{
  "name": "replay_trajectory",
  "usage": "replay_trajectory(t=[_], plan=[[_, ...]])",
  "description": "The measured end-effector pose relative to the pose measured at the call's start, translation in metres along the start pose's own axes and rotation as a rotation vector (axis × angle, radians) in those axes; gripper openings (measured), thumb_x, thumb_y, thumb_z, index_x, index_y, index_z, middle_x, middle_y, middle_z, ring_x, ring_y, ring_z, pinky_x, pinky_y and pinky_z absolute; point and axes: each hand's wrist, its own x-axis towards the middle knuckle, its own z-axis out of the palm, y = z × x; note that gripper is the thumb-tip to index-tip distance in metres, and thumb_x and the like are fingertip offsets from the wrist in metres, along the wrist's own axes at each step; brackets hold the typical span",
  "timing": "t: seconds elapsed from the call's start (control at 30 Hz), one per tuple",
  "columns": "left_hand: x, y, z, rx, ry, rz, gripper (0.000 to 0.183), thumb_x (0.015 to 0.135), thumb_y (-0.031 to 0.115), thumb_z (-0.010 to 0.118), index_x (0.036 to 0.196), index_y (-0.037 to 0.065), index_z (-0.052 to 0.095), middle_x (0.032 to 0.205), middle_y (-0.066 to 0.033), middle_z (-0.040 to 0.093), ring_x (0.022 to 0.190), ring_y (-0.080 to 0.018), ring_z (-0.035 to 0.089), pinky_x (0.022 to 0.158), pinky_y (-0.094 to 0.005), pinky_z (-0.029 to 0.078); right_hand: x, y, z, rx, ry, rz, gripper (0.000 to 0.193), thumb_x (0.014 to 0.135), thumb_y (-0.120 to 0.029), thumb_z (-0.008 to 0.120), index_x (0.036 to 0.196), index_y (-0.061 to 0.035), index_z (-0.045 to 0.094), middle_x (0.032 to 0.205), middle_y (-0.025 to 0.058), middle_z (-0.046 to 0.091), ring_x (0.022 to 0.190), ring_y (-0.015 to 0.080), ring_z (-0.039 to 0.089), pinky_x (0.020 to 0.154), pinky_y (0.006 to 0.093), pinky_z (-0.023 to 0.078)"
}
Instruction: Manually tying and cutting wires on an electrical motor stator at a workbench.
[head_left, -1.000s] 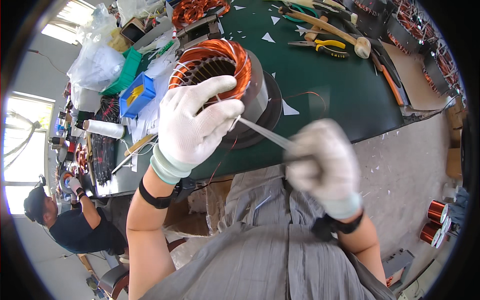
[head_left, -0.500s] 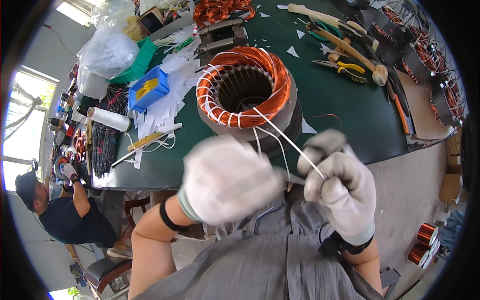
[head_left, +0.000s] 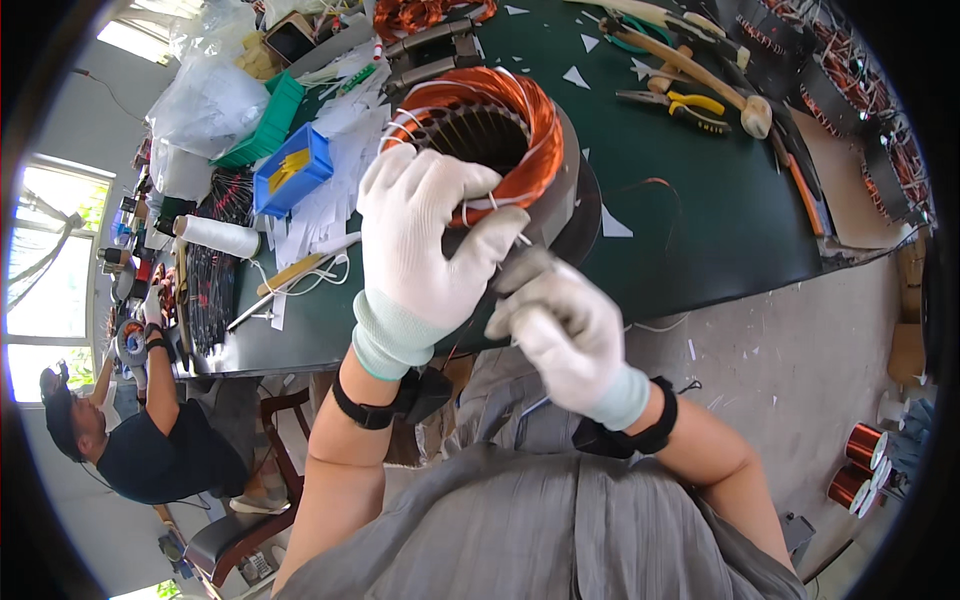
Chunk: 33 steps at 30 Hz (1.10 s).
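A motor stator (head_left: 562, 205) stands on the green table before me, with a thick ring of copper winding (head_left: 543, 130) on top, bound with white cord lacing. My left hand (head_left: 415, 240), in a white glove, grips the near left part of the winding, fingers over its rim and thumb at the front. Just right of that thumb, my gloved right hand (head_left: 560, 330) has its fingers curled closed on the white cord (head_left: 523, 239), close to the winding. Its fingertips are slightly blurred, and most of the cord is hidden by the gloves.
To the left lie a white thread cone (head_left: 218, 236), a blue bin (head_left: 293, 175), a green bin (head_left: 268, 122) and paper strips. Yellow-handled pliers (head_left: 690, 108) and a wooden mallet (head_left: 755, 117) lie right. A co-worker (head_left: 150, 440) sits at far left.
My left hand has moved up onto the winding. My right hand has come left and in toward the stator; the cord that stretched taut to it is now mostly hidden.
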Motion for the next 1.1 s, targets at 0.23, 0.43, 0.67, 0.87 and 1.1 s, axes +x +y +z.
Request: replay_trajectory(t=[0.23,0.43,0.67,0.87,1.1], plan=[[-0.003,0.001,0.005,-0.001,0.022,-0.03,0.022,0.077,0.024,0.079,0.085,0.01,0.065,0.075,-0.0027,0.059,0.074,-0.0264,0.053,0.074,-0.0401,0.04,-0.05,-0.012,-0.039,0.347,-0.117,0.947,0.031,0.106,-0.03,0.056,0.11,-0.0008,0.067,0.086,0.0029,0.069,0.059,0.0043,0.057,0.052,0.0179,0.044],[-0.005,0.007,0.004,0.026,0.016,-0.074,0.023,0.074,0.021,0.082,0.085,0.008,0.066,0.078,-0.0045,0.062,0.075,-0.0268,0.054,0.076,-0.0394,0.041,-0.029,-0.054,-0.091,0.285,0.224,0.032,0.036,0.101,-0.042,0.063,0.105,-0.0058,0.064,0.12,0.0186,0.062,0.076,0.0198,0.063,0.062,0.0255,0.049],[-0.006,-0.022,-0.015,-0.142,-0.05,-0.059,0.025,0.075,0.02,0.082,0.088,0.005,0.068,0.076,-0.0058,0.06,0.075,-0.0272,0.055,0.074,-0.0384,0.042,-0.144,-0.047,-0.186,-0.712,0.484,0.331,0.021,0.107,-0.015,0.048,0.115,-0.0013,0.06,0.103,0.0048,0.061,0.095,0.0136,0.061,0.082,0.0304,0.052],[0.003,-0.03,-0.009,-0.165,-0.065,0.13,0.036,0.072,0.03,0.085,0.089,0.003,0.069,0.077,-0.0047,0.059,0.077,-0.0264,0.053,0.077,-0.0369,0.043,-0.195,-0.084,-0.228,0.741,0.367,0.415,0.034,0.11,-0.035,0.046,0.112,-0.006,0.063,0.084,0.0012,0.056,0.072,0.008,0.049,0.073,0.0197,0.041],[0.017,-0.027,-0.027,-0.341,-0.266,-0.014,0.034,0.086,0.032,0.074,0.101,0.001,0.071,0.081,-0.0094,0.065,0.077,-0.0269,0.062,0.076,-0.0362,0.048,-0.062,-0.081,-0.1,-0.338,0.29,0.549,0.039,0.107,-0.028,0.05,0.127,0.0007,0.066,0.089,0.0042,0.067,0.053,0.0012,0.048,0.048,0.0173,0.038]])
